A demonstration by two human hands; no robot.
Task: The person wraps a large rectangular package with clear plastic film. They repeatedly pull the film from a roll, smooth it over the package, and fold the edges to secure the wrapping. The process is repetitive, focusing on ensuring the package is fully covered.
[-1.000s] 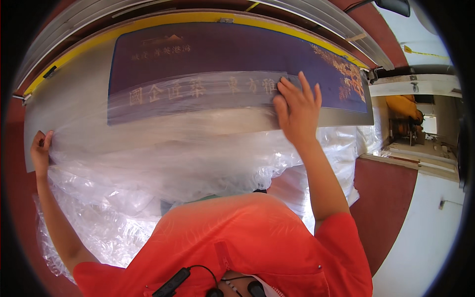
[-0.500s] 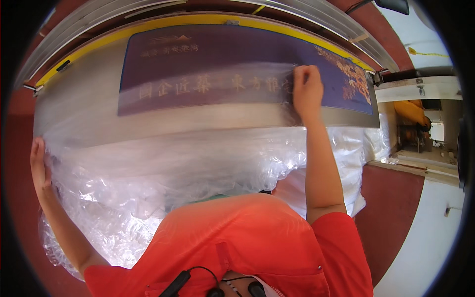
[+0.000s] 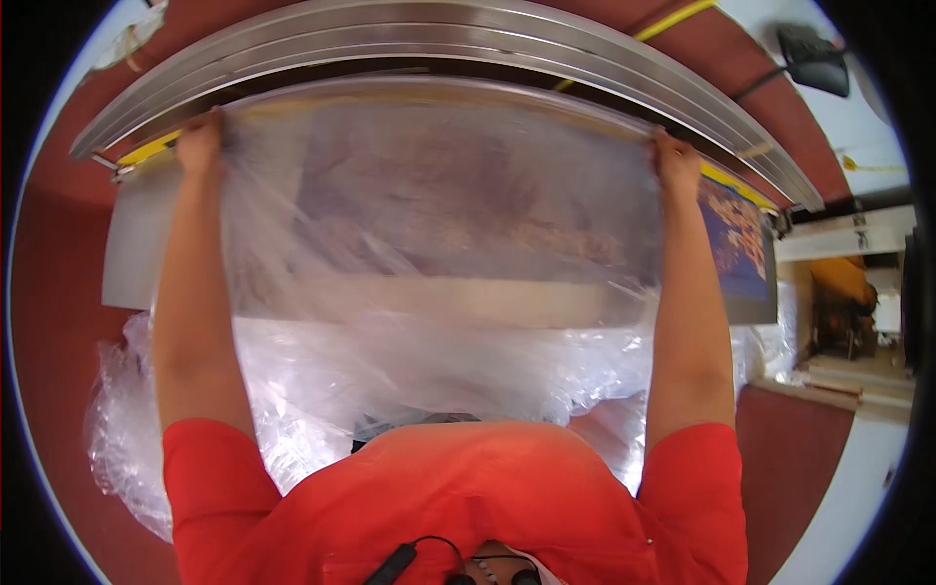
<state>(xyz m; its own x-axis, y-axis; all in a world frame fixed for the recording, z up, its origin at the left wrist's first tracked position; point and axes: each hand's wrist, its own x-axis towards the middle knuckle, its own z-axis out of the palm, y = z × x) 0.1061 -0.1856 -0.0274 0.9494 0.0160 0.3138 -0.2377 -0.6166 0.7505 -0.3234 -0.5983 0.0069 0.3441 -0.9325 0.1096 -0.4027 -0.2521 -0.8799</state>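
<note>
A clear plastic film is stretched between my hands over a metal panel. The panel carries a dark blue and purple printed area with gold lettering, blurred through the film, and an orange tree pattern at its right end. My left hand grips the film's far edge near the panel's back left. Near the back right, my right hand is closed on the same edge. Both arms reach forward; the film hangs from the hands toward my body in loose folds.
Beyond the panel runs a long ridged metal rail, with a yellow strip along the panel's back edge. Crumpled clear plastic heaps up at the near left. A white wall opening is at the right, above reddish floor.
Both hands have moved to the back edge, the left from the panel's near left corner, the right further right and away. The film now covers most of the printed area.
</note>
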